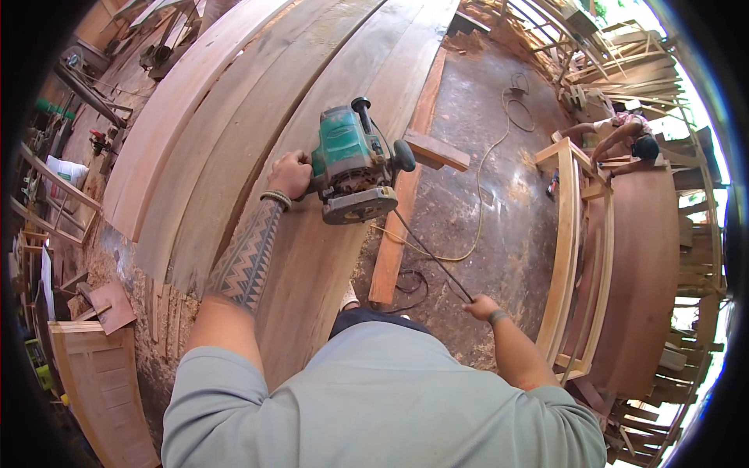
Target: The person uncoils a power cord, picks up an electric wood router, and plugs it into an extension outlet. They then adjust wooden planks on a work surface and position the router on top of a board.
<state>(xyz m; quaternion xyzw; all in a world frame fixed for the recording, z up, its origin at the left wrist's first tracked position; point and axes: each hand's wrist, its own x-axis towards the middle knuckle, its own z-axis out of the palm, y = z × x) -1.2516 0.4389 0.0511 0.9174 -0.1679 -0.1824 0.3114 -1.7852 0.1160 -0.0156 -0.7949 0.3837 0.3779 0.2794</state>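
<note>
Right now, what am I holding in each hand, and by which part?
Your left hand holds the green router by its left side, the grip itself hidden; your right hand holds the black cord below the router.

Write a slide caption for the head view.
Left hand grips a plunge router over planks; right hand holds a black cord.

From the head of the worker here, the left fisheye camera peers steeply down and forward over the grey shirt (374, 405), left hand (289, 175) and right hand (483, 307) close below, its view wide enough to catch a co-worker (630, 137) farther off toward its right rim.
</note>
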